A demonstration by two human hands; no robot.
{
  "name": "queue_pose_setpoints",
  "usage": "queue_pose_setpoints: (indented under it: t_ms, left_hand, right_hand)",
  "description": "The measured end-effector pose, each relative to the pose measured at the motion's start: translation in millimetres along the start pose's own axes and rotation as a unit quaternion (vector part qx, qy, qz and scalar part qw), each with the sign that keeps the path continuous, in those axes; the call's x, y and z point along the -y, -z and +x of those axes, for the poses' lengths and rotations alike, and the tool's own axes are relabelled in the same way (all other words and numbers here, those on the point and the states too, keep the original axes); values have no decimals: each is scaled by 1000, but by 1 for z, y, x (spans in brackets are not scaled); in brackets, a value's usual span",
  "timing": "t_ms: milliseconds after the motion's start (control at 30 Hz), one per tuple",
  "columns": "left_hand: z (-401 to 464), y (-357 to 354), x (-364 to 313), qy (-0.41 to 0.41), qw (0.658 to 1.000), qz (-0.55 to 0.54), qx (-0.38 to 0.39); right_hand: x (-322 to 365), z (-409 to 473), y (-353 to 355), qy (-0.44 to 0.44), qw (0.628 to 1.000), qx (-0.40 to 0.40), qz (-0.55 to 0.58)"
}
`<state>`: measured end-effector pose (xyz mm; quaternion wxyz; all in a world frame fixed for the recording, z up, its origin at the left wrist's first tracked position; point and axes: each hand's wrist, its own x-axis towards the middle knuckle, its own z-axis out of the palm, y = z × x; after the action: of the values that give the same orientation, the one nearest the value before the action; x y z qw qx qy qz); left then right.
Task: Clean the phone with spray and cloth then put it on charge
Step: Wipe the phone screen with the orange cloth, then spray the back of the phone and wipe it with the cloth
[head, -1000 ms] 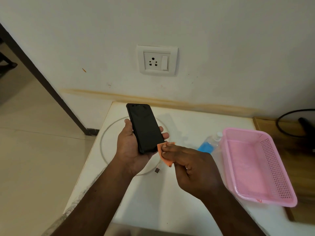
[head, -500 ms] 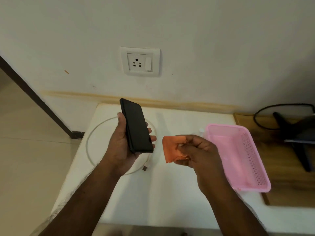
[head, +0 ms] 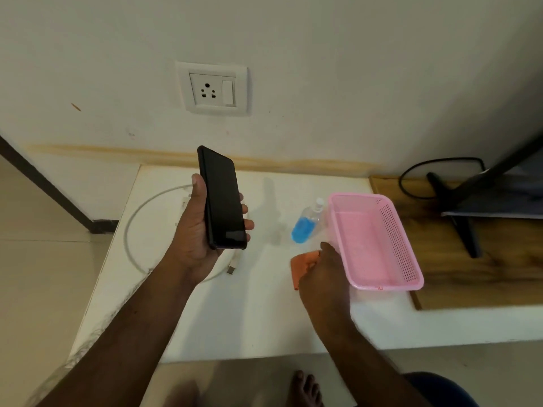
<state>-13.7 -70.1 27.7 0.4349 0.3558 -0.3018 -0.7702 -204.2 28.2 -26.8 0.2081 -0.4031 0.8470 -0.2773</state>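
My left hand point(head: 199, 230) grips a black phone point(head: 221, 199), upright with its dark screen toward me, above the white table point(head: 235, 318). My right hand point(head: 323, 277) holds an orange cloth point(head: 302, 264) low over the table, just left of a pink basket point(head: 379, 239); most of the cloth is hidden under the hand. A small clear spray bottle point(head: 307, 224) with blue liquid lies against the basket's left wall. A white charging cable point(head: 132, 230) loops on the table beneath the phone, its plug end point(head: 232, 268) lying free. A wall socket point(head: 213, 89) sits above the table.
To the right is a wooden surface point(head: 470, 277) carrying a black monitor stand point(head: 458, 218) and a black cord point(head: 411, 177). Beige floor lies to the left. My bare foot point(head: 305, 389) shows below the table's front edge.
My right hand has carried the orange cloth away from the phone, down and right toward the table beside the pink basket. The left hand keeps holding the phone upright.
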Motion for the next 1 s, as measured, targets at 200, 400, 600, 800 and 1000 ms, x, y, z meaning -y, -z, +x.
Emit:
queue_pose_setpoints:
  t_ms: [200, 400, 600, 800, 1000]
  left_hand:
    - [-6, -6, -1, 15, 1000, 10, 3]
    - [-7, -3, -2, 30, 999, -18, 3]
    - [-7, -3, 3, 21, 998, 47, -34]
    - [-10, -17, 16, -60, 963, 241, -104]
    - [-8, -28, 27, -82, 935, 298, -174]
  right_hand:
    - [-4, -7, -10, 124, 929, 9, -350]
    - [9, -16, 2, 193, 940, 10, -281]
    - [58, -17, 21, 160, 973, 80, 144]
    - [64, 0, 3, 72, 905, 318, 275]
    - [59, 5, -1, 32, 853, 351, 384]
